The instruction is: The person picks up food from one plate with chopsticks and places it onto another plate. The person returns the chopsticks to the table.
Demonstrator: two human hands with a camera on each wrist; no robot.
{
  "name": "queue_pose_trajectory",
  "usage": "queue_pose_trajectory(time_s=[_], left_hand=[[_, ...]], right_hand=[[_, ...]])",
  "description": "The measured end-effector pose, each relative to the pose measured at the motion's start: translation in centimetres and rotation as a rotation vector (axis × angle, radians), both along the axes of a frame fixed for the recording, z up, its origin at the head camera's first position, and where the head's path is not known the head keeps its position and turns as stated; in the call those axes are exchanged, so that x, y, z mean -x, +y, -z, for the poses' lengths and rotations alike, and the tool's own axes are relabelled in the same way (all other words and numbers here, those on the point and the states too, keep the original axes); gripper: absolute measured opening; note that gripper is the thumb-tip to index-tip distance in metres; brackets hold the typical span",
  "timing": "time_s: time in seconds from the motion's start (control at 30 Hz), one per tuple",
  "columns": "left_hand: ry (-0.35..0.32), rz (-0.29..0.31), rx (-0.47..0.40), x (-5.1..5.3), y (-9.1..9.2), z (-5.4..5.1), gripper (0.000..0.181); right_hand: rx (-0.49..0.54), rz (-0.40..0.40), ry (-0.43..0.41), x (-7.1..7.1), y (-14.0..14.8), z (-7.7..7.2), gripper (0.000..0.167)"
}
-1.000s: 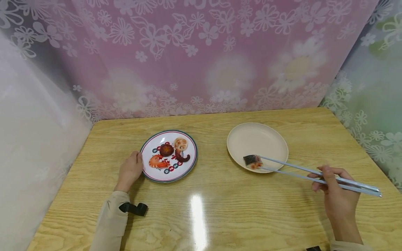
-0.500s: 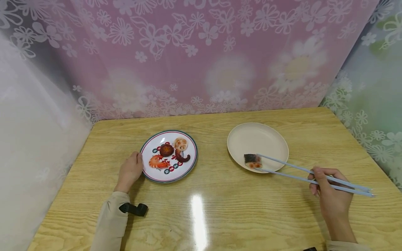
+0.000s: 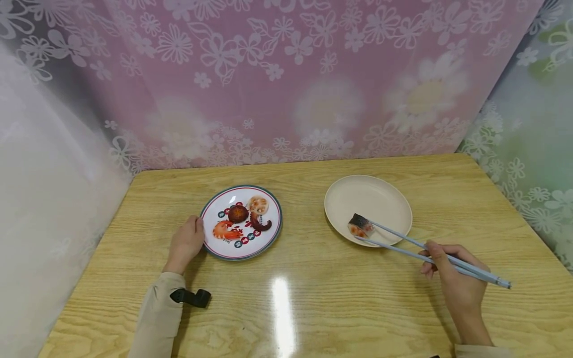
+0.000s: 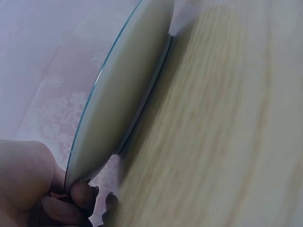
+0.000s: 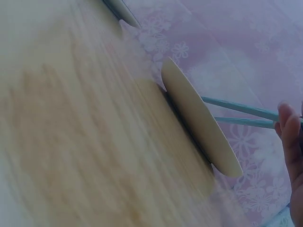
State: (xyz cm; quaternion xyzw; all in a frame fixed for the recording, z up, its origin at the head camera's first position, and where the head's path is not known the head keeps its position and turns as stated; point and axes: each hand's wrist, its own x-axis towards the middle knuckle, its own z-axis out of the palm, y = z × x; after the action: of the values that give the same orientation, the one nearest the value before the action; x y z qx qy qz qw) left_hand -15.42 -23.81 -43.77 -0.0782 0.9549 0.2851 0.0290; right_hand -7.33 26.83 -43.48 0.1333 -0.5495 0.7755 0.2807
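Observation:
My left hand (image 3: 185,243) pinches the rim of a patterned plate (image 3: 243,192) at left; the left wrist view has the thumb above and fingers beneath. That plate bears a shrimp (image 3: 226,231), a shiitake mushroom cap (image 3: 238,214), a lotus root slice (image 3: 258,205) and a dark curled tentacle-like piece (image 3: 261,223). Pale-blue chopsticks (image 3: 398,233) are held by my right hand (image 3: 458,278), their tips spread on either side of a dark-skinned fish piece (image 3: 360,226). This piece lies tilted at the near edge of a beige plate (image 3: 371,199). Whether both tips touch it, I cannot tell.
Both plates stand on a wood-grain table (image 3: 304,258), with a gap between them. A pink flowered curtain (image 3: 277,99) hangs behind the table's far edge. Pale curtains (image 3: 537,149) flank it. A black wrist strap (image 3: 190,297) sits on the left sleeve.
My right hand has shifted left with the chopsticks. The fish piece has turned and tilted between the tips, and the lower tip has slid left in front of it. The left hand stays put.

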Motion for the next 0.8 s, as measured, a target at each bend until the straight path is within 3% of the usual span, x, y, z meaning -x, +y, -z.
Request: queue_pose_trajectory(time_s=[0.13, 0.4, 0.67, 0.8], left_hand=[[-0.002, 0.0, -0.002, 0.0, 0.0, 0.0, 0.035], [0.002, 0.004, -0.003, 0.0, 0.0, 0.1, 0.036], [-0.003, 0.007, -0.008, 0.0, 0.1, -0.1, 0.036], [-0.013, -0.003, -0.008, -0.1, 0.1, -0.1, 0.036]], right_hand=[[0.048, 0.022, -0.011, 0.1, -0.2, 0.3, 0.007], [0.087, 0.228, -0.306, -0.1, -0.2, 0.8, 0.014], [0.377, 0.209, -0.473, 0.3, 0.1, 1.1, 0.014], [0.406, 0.224, -0.498, 0.7, 0.0, 1.1, 0.019]])
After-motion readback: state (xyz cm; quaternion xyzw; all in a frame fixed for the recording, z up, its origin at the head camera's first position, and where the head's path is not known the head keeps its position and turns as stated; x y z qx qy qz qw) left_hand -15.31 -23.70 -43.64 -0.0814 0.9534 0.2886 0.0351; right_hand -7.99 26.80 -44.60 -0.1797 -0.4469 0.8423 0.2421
